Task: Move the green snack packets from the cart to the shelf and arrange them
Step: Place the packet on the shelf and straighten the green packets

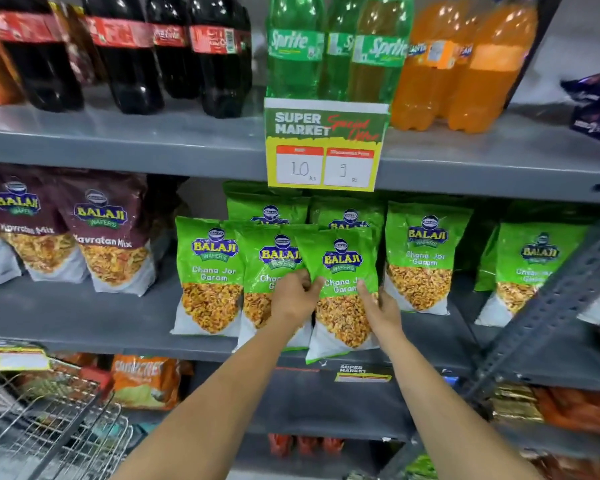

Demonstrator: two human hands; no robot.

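A green snack packet (343, 292) stands at the front edge of the grey middle shelf (84, 320), its bottom overhanging the lip. My left hand (293, 297) grips its left edge and my right hand (378, 311) presses on its right side. Two more green packets (208, 271) stand just left of it, the nearer one partly behind my left hand. Others (421, 254) stand behind and to the right. The wire cart (49, 420) is at the lower left; I see no green packets in the part that shows.
Maroon snack packets (108, 230) fill the shelf's left end. Cola, green and orange bottles stand on the shelf above, with a price sign (324, 143) hanging from its edge. A slanted metal upright (547, 306) crosses at right. Orange packets lie on the lower shelf.
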